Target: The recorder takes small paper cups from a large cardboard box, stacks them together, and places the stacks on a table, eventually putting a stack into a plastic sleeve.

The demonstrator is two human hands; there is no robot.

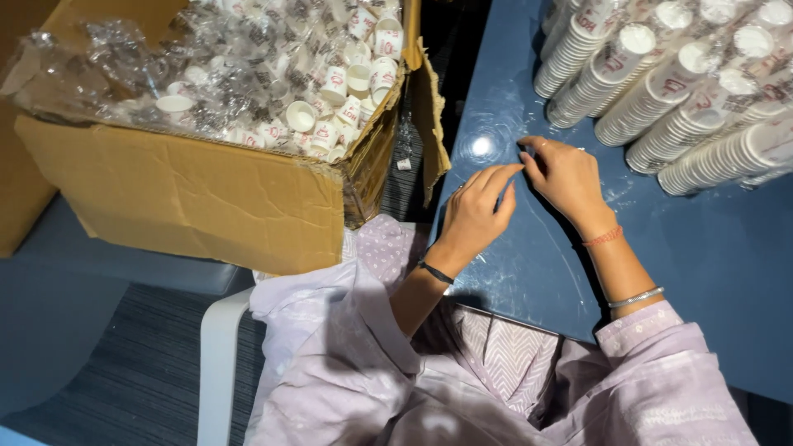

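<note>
Table film: clear plastic sheet (529, 248) lies flat and glossy on the blue table (719, 248), near the table's left edge; both hands are on it, fingertips meeting over it. Can't tell whether anything small is pinched between them.
Left hand: left hand (475, 211) at the table's left edge, fingers stretched right and far, tips touching the film next to the right hand's fingertips; not closed around anything visible. Black band on the wrist.
Right hand: right hand (566, 173) just right of the left one, fingers curled, tips pointing left to meet the other hand; grip can't be told. Red thread and silver bangle on the wrist.
Hands together: close, fingertips near touching, palms apart.
Cup stacks: rows of stacked white paper cups (669, 83) lying on their sides at the far right of the table, well apart from the hands.
Box: open cardboard box (182, 198) on the left, off the table, flap hanging on its right side.
Box contents: loose small white cups (339, 83) in a crumpled clear plastic bag (124, 66).
Near: lilac sleeves and clothing (355, 372) at the near edge; white chair edge (216, 363) near left.
Floor: grey striped carpet (140, 372) near left.
</note>
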